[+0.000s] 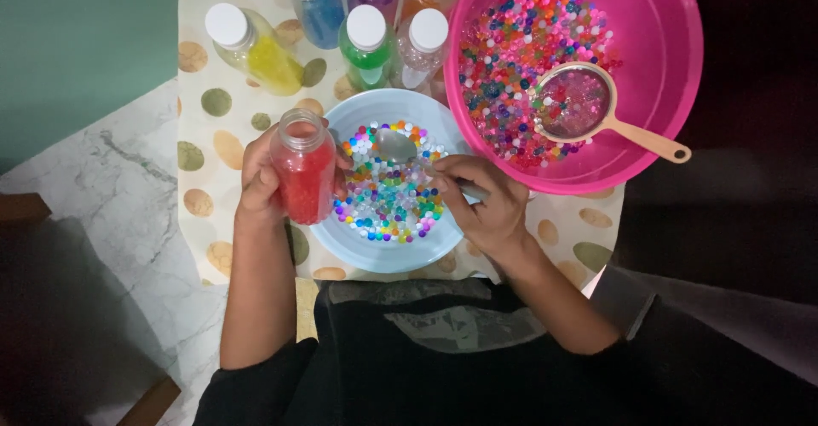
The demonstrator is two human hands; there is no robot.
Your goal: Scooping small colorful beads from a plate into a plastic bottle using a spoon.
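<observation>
Two hands were at work over a pale blue plate [345,251] of mixed coloured beads [390,196]. The left hand [260,179] was wrapped around a small clear bottle [303,170], open at the top and filled almost to the neck with red beads, held upright at the plate's left rim. The right hand [486,200] pinched the handle of a metal spoon [396,145], its bowl lying over the beads near the bottle's mouth.

The beads looked small, round, wet and glossy, so they were probably slippery, soft and quick to roll off a spoon. The bottle seemed light thin plastic, a little yielding, best gripped round its middle as it was. The spoon was stiff and was held far back on the handle.

Behind the plate stood capped bottles, among them a yellow bottle [256,51], a blue bottle [317,0] and a green bottle [368,47]. A pink basin [665,34] of more beads sat to the right, touching or overlapping the plate's rim, with a beige strainer [579,106] resting inside. A spotted cloth [209,128] covered the table. The basin's wall crowded the right hand's side
</observation>
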